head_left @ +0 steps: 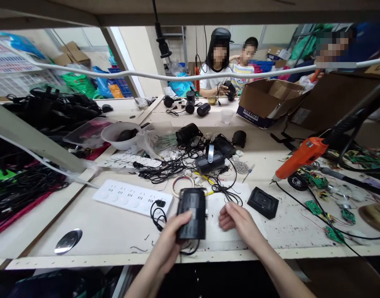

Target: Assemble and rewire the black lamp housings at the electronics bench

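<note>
My left hand [174, 234] grips a black ribbed device [194, 209] above the front of the white table [115, 238], thumb across its face. A black cable hangs below the device. To its right, my right hand [235, 219] is raised apart from it with fingers curled together; whether they hold something small is hidden. A black rectangular tray-like part [263, 203] lies to the right of that hand. Behind the device are a roll of tape [178, 182] and a black cylinder with a metal bracket [210, 160].
A white power strip [132, 197] lies at the left, an orange electric screwdriver [301, 158] hangs at the right near green circuit boards [334, 234]. Screws [241, 167] and tangled cables lie mid-table. Several people sit beyond, near an open carton [264, 101].
</note>
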`<state>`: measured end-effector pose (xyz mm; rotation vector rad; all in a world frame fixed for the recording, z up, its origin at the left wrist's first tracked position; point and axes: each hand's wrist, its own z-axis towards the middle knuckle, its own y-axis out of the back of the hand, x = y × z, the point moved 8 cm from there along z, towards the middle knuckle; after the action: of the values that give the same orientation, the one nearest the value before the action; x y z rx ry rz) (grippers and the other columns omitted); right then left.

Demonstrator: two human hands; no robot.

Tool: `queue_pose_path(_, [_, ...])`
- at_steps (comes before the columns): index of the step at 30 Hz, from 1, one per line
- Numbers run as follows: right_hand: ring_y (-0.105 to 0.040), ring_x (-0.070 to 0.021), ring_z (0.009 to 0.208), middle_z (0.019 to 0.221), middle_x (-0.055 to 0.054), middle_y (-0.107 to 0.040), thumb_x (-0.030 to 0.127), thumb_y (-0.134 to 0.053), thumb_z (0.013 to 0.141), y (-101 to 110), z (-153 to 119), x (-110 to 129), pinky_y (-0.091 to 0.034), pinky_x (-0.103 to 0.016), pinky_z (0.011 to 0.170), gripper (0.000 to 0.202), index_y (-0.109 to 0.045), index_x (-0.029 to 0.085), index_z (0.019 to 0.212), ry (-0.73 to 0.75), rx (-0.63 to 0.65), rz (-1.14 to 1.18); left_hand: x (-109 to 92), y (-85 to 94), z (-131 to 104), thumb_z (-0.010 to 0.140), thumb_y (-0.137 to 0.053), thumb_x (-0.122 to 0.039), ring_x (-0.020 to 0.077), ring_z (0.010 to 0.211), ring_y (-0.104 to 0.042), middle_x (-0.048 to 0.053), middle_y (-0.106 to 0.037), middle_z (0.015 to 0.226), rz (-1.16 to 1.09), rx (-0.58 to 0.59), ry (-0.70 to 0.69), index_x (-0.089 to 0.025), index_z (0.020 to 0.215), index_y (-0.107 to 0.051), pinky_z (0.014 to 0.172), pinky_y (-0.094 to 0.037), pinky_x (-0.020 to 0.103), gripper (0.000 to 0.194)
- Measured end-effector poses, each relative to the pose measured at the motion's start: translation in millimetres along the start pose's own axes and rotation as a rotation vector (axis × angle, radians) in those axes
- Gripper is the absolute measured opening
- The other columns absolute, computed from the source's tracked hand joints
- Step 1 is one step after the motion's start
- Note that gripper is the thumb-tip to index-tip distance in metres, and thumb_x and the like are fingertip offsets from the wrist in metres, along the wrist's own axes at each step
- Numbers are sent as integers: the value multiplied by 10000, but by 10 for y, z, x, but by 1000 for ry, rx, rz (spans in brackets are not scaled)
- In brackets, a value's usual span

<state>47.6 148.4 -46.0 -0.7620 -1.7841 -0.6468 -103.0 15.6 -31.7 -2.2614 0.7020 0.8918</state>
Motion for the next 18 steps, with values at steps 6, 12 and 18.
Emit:
queue_pose_path(6, [-584, -188, 624, 533, -9, -529, 566, -592, 862, -507, 281, 261, -464, -297, 645, 512, -458, 224, 505, 106, 82, -268, -205, 451, -50, 593, -854, -367, 187, 711, -664, 55, -727, 837, -103, -155, -34, -121, 880, -724, 598, -531, 254, 400])
queue_pose_path(12, [-626, -148, 588, 681, -1, -655, 482, -378, 982, -744, 541, 466, -484, -250, 559, 439, -577, 212, 699, 140, 167, -210, -226, 381, -152, 600, -844, -428, 248, 829, -695, 86, -749, 875, -63, -78, -68, -110, 951, -728, 649, -563, 282, 488])
queue_pose_path(18, [-483, -139, 461, 457, 12, -486, 442, -524, 933, -311, 396, 389, -409, -278, 576, 522, -474, 216, 465, 174, 43, -389, -182, 381, -95, 560, -881, -401, 182, 688, -658, 34, -716, 765, -86, -92, -28, -127, 839, -726, 584, -529, 248, 421])
